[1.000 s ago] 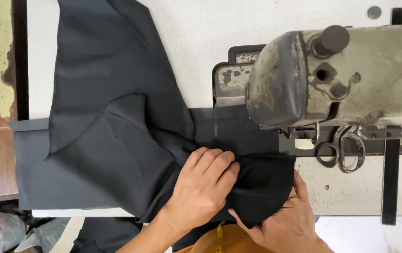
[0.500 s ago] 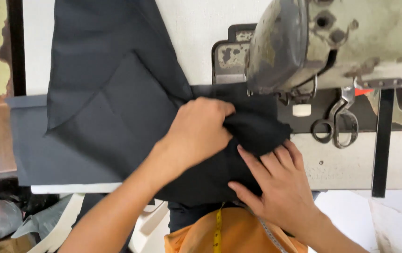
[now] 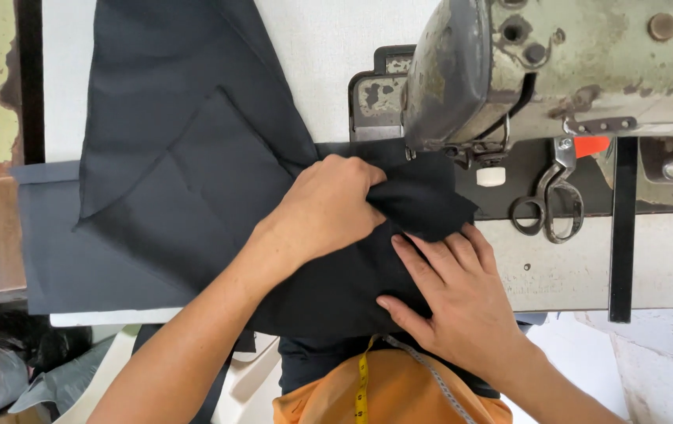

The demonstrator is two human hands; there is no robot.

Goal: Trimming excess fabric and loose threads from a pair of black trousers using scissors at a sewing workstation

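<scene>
Dark fabric (image 3: pixel 195 180) bunched in left hand (image 3: pixel 328 208) fingers, right hand (image 3: pixel 454 290) flat, released, apparently at sewing machine (image 3: pixel 509 71) foot

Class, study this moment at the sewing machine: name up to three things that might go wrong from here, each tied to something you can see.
1. The left hand bunches the dark fabric close beside the machine head's presser foot area; fingers might come too near the needle.
2. The gathered cloth might feed in folded, so a pleat or crooked seam is likely.
3. The right hand presses flat near the table edge; the scissors lying nearby might snag the fabric.
</scene>
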